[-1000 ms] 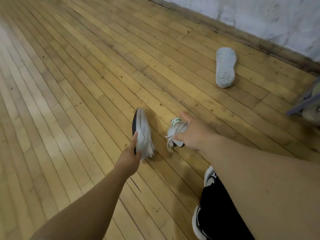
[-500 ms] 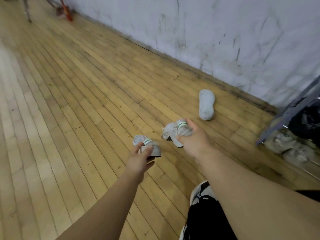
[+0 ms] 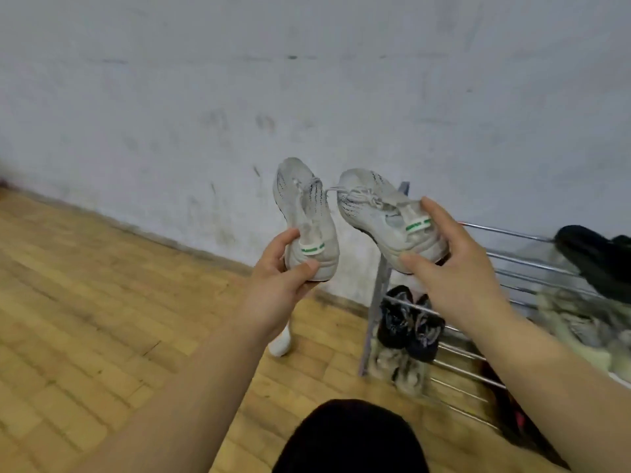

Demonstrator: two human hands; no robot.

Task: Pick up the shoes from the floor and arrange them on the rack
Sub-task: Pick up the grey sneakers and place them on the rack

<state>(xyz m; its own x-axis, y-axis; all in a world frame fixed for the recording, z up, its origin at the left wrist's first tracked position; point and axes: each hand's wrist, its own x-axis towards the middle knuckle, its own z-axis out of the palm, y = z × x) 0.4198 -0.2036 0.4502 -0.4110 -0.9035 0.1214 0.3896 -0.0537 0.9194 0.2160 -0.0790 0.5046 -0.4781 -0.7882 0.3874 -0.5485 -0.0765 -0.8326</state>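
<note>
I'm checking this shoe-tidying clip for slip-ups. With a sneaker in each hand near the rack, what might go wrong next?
Both hands are full, so the left hand and right hand can't shift the black shoes crowding the rack. A loose lace might snag on a bar. The white shoe on the floor could be forgotten.

Two pale grey knit shoes with green-and-white heel tabs are held up by their heels, toes pointing at the wall, the left shoe (image 3: 305, 213) and right shoe (image 3: 382, 213) apart, above the metal rack (image 3: 505, 264) already bearing dark shoes (image 3: 408, 324).
</note>
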